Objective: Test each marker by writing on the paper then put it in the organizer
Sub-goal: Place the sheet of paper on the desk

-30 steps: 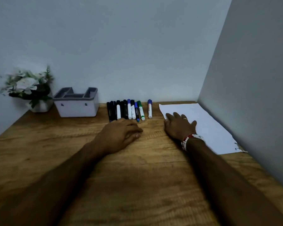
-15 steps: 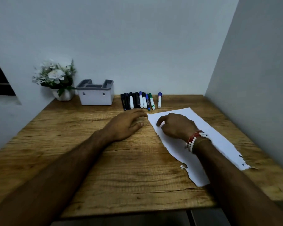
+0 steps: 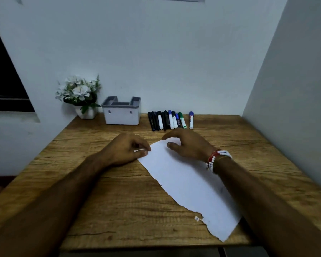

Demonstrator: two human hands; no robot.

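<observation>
No text, number or brand resolves at this range. Markers (image 3: pixel 170 120): faint print on some white barrels, too small and blurred to read. Small scrap (image 3: pixel 196 218) just beside the torn edge of the paper (image 3: pixel 183 180): one dark mark, illegible.

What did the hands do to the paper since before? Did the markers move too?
The right hand dragged the paper away from the right wall toward the middle of the table, nearer the person. The left hand, flat on the table before, now pinches the paper's left edge. The markers, organizer and flowers stayed put.
</observation>
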